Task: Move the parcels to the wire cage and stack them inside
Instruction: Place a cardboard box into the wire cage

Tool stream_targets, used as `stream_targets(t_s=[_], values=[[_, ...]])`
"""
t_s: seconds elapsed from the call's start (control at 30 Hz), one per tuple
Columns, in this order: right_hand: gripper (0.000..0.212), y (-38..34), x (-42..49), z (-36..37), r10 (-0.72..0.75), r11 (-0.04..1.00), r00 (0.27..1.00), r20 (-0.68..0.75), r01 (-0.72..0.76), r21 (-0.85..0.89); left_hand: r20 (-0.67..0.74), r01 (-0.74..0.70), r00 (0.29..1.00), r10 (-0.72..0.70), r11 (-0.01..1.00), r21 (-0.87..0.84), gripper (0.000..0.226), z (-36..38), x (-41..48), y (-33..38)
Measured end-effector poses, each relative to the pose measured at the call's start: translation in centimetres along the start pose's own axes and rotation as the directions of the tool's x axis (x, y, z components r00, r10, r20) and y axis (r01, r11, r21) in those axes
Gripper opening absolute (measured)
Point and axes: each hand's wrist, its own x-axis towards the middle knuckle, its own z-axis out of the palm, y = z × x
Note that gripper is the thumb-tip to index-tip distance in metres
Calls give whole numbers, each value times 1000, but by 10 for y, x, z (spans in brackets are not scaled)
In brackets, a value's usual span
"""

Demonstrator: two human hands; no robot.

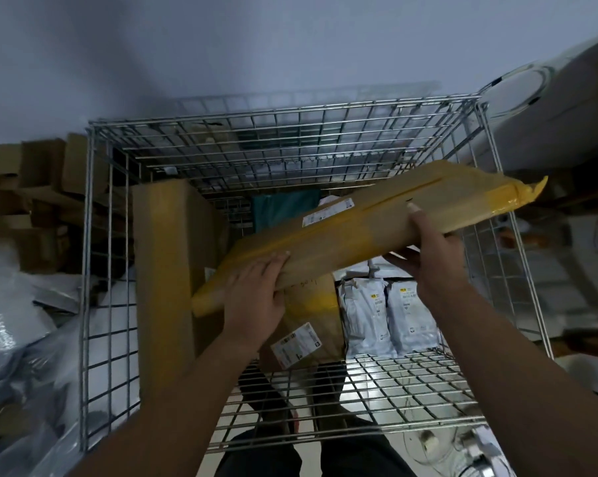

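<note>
Head view: your left hand and right hand grasp the long parcel, fingers clamped on its near edge, tilted over the open wire cage. Beneath, inside, sit a tall box and white bags.

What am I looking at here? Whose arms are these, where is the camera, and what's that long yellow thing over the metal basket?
No machine here: these are a person's two bare arms, filmed by one camera worn on their head, looking down. The left hand and right hand hold a long parcel wrapped in yellow tape, tilted over an open-topped wire cage. Inside already: a tall cardboard box on the left, a brown labelled parcel, two white mailer bags and a teal bag behind.
</note>
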Motion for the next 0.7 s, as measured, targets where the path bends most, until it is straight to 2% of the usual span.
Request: stream_targets(t_s=[0.1,0.17,0.23,0.3,0.37,0.43,0.53,0.7], values=[[58,-2,11,3,47,999,998,47,-47,19,-13,-31,999,32,994,104,76,-14,28,-6],[70,-2,15,9,22,1000,998,59,-22,-6,-8,-40,999,42,990,135,71,-24,46,-14],[79,-2,20,13,-68,997,998,10,68,-36,-14,-43,999,46,986,158,68,-32,63,-23],[82,-4,23,15,-232,964,971,-59,222,-144,2,-47,999,48,981,187,67,-40,78,-30],[85,-9,27,15,-413,866,909,-58,372,-335,45,-62,998,54,977,205,66,-46,91,-35],[86,-16,33,15,-541,694,840,37,472,-544,81,-79,995,66,982,173,65,-51,102,-37],[80,-21,43,15,-549,495,814,189,500,-711,147,-106,985,89,988,110,58,-58,121,-43],[72,-25,58,21,-556,320,793,249,481,-816,281,-99,956,83,994,41,52,-67,149,-54]])
